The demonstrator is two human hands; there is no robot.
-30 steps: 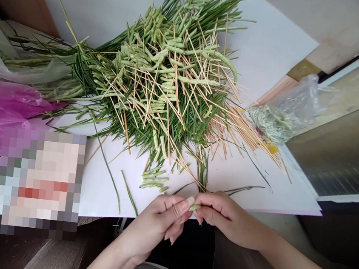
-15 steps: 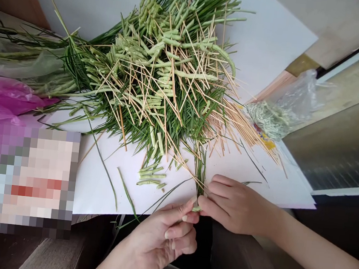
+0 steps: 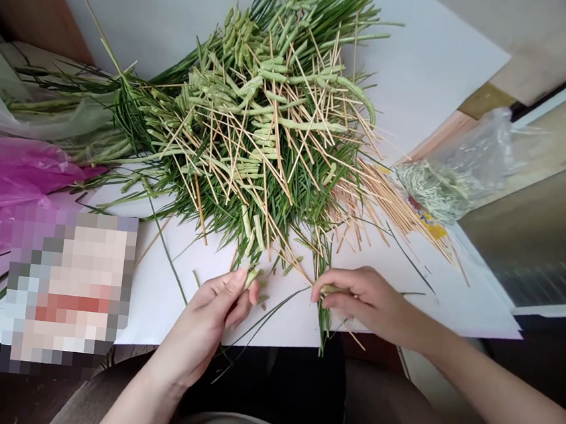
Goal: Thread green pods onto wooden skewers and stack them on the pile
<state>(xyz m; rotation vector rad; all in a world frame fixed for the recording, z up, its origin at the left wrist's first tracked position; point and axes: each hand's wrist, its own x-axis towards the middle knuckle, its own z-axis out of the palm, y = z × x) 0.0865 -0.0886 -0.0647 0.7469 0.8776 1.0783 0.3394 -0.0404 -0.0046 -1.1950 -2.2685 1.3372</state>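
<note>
My left hand (image 3: 220,303) is closed, with short cut pieces of green bean (image 3: 252,277) pinched between thumb and fingers at the near side of the pile. To its right, my right hand (image 3: 371,306) curls over the white sheet, its fingers round a short green bean piece (image 3: 333,289). Thin dark green stalks (image 3: 322,324) hang past the sheet's edge beside the right fingertips. Ahead of both hands lies a heap of long grass-like green leaves (image 3: 284,199), topped with bean pieces (image 3: 265,136) and scattered thin wooden sticks (image 3: 274,147).
More wooden sticks (image 3: 400,204) lie fanned out at the right, by a clear plastic bag (image 3: 448,182) with pale green strands. A pink plastic bag (image 3: 18,177) sits at the left, above a blurred-out patch (image 3: 72,291). White sheeting (image 3: 270,335) covers the work surface.
My hands were together at the sheet's front edge and have parted. The left hand has moved left and forward to the loose bean pieces; the right has shifted only slightly.
</note>
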